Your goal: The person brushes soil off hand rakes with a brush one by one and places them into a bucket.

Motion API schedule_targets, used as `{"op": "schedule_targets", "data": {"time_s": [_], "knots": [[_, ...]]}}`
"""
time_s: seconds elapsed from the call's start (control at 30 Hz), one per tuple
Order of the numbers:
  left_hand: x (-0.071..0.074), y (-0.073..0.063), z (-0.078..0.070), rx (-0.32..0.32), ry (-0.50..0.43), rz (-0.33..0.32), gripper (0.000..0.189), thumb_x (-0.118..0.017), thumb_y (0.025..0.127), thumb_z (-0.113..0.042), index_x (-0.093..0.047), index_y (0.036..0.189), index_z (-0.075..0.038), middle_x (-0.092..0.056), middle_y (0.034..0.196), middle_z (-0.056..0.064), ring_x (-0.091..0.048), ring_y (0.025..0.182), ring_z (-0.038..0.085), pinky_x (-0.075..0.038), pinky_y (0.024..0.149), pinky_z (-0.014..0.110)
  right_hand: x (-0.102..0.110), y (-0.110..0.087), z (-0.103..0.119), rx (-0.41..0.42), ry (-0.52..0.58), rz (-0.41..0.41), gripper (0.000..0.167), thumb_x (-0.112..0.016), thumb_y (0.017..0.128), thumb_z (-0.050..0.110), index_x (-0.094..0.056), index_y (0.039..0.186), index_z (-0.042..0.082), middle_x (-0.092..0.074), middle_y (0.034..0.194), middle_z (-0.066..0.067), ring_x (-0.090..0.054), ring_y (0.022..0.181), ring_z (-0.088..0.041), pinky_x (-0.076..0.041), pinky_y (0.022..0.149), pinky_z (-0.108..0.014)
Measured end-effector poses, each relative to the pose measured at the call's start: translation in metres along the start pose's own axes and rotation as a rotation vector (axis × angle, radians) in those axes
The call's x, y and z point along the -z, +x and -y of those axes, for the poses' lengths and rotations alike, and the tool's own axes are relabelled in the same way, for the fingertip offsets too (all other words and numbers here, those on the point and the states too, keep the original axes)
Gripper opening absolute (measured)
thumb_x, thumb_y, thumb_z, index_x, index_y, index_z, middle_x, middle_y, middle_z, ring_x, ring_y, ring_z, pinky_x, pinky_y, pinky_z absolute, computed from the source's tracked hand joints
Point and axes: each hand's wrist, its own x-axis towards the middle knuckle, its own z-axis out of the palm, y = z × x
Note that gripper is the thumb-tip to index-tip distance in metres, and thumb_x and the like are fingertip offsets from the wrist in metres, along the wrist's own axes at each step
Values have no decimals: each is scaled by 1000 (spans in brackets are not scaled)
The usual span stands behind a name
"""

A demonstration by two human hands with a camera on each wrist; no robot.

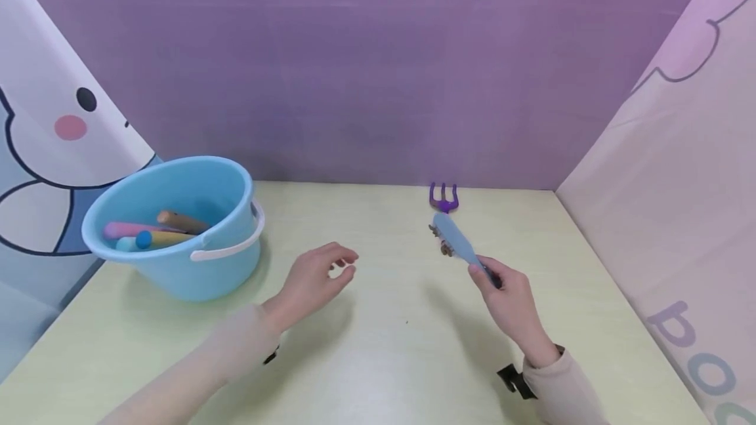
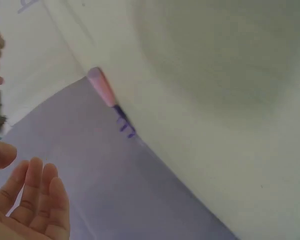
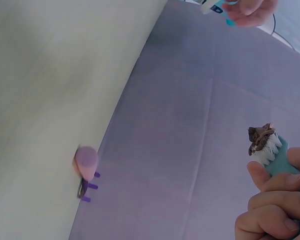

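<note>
My right hand grips a blue scrubbing brush by its handle, holding it raised over the right part of the table. In the right wrist view, brown crumpled clumps cling to the brush's white bristles. My left hand hovers near the middle with loosely bent fingers and nothing in it. Behind the brush, at the table's back edge, lies a small hand rake with purple prongs. Its pink handle shows in the left wrist view; in the head view the brush covers it.
A light blue bucket with a white handle stands at the left. Inside lie several tool handles, among them a pink one and a brown one. Purple cloth rises along the table's back edge, with printed cloths at both sides.
</note>
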Motion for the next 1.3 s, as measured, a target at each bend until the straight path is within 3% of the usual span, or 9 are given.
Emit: {"op": "schedule_targets", "data": {"time_s": [0.27, 0.47, 0.63, 0.7, 0.93, 1.0, 1.13, 1.3], "knots": [[-51, 67, 5, 109, -62, 170, 26, -57, 88, -23, -64, 111, -14, -64, 104, -2, -60, 91, 15, -48, 76, 30, 18, -2, -12, 10, -48, -80, 31, -53, 92, 20, -62, 112, -2, -45, 62, -4, -36, 48, -6, -33, 43, -22], [-86, 107, -11, 232, -151, 288, 37, -57, 88, -26, -57, 122, -10, -63, 111, 5, -60, 97, 20, -47, 86, 35, 29, -4, -19, 7, -88, -138, 32, -54, 92, 21, -62, 112, -3, -54, 69, -10, -41, 52, -7, -37, 46, -23], [-119, 133, -29, 271, -97, 322, 46, -57, 88, -33, -52, 127, -9, -62, 115, 7, -59, 104, 22, -45, 90, 35, 36, -7, -22, -26, -102, -174, 32, -54, 92, 22, -62, 112, -2, -55, 70, -9, -41, 53, -6, -37, 47, -23], [-129, 142, -36, 297, -62, 330, 51, -57, 87, -36, -50, 129, -8, -61, 119, 7, -58, 107, 23, -45, 92, 35, 37, -8, -23, -37, -100, -176, 32, -55, 92, 23, -63, 112, -1, -55, 71, -10, -42, 53, -6, -37, 47, -23], [-156, 166, -45, 400, 112, 349, 51, -61, 80, -51, -60, 105, -7, -62, 96, 7, -59, 86, 21, -50, 74, 31, 36, -9, -25, -51, -95, -180, 33, -55, 92, 23, -63, 112, -1, -54, 69, -7, -42, 52, -6, -38, 47, -23], [-165, 170, -46, 436, 145, 347, 54, -62, 78, -55, -60, 106, -8, -62, 98, 7, -59, 88, 21, -50, 75, 31, 36, -12, -26, -58, -94, -173, 34, -54, 92, 24, -62, 112, -2, -55, 70, -8, -42, 52, -6, -38, 47, -23], [-181, 174, -54, 432, 198, 386, 54, -60, 77, -59, -62, 100, -11, -59, 101, 6, -57, 89, 20, -49, 76, 30, 44, -20, -29, -71, -122, -172, 36, -54, 92, 24, -61, 114, -4, -55, 70, -7, -41, 52, -5, -37, 46, -23], [-192, 177, -71, 410, 210, 388, 43, -60, 78, -55, -64, 84, -13, -56, 95, 6, -55, 78, 19, -48, 63, 25, 53, -27, -34, -76, -154, -203, 35, -54, 92, 23, -61, 114, -4, -56, 69, -4, -41, 51, -5, -37, 46, -22]]}}
